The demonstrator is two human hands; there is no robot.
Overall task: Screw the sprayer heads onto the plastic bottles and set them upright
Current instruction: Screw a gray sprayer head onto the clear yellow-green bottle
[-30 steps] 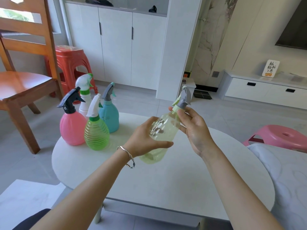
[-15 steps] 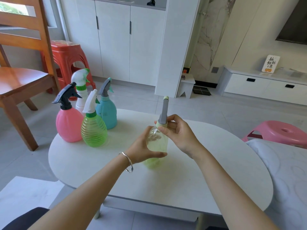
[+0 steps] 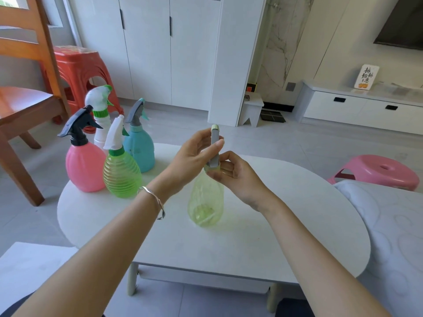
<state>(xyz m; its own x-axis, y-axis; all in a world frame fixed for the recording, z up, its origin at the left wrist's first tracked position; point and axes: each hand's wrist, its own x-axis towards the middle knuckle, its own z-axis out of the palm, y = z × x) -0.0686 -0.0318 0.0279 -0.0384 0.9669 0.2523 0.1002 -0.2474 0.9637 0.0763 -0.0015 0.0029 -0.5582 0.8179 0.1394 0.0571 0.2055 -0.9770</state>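
Observation:
A pale yellow-green clear bottle [image 3: 206, 200] stands upright on the white oval table [image 3: 274, 225]. Its grey sprayer head [image 3: 215, 147] sits on the neck, nozzle pointing away. My left hand [image 3: 192, 156] holds the sprayer head from the left with thumb and fingers. My right hand [image 3: 233, 175] pinches the collar at the bottle's neck from the right. At the table's far left stand several finished bottles: pink with a black head [image 3: 84, 165], ribbed green [image 3: 121, 175], teal [image 3: 139, 147] and white [image 3: 99, 120].
A wooden chair [image 3: 25, 92] and a red stool [image 3: 80, 69] stand left of the table. A pink stool [image 3: 380, 172] is at the right, next to a white cushion [image 3: 393, 236]. White cabinets line the back wall.
The bottle went from tilted in the air to upright on the table. My left hand moved from the bottle's body up to the sprayer head; my right hand stays at the neck.

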